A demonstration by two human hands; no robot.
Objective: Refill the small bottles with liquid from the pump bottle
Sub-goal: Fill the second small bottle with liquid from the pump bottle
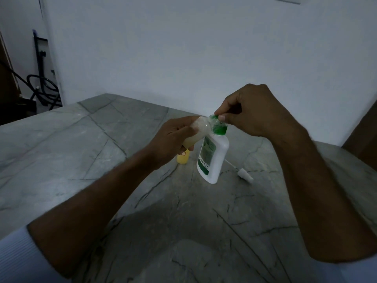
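Note:
My left hand point(173, 137) grips a small translucent bottle point(201, 127), tilted so its mouth points right toward the green pump top. A white pump bottle point(214, 158) with a green label and green collar point(220, 129) stands on the grey stone table point(102, 160). My right hand point(251, 111) pinches the green pump head point(215, 118) from above, right at the small bottle's mouth. A small yellow bottle point(183, 158) stands on the table behind my left hand, partly hidden. A white cap with a thin tube point(243, 174) lies on the table right of the pump bottle.
A white wall rises behind the table. Dark cables and a black stand point(40, 82) sit on the floor at the far left. Something brown point(363, 135) borders the table at the right.

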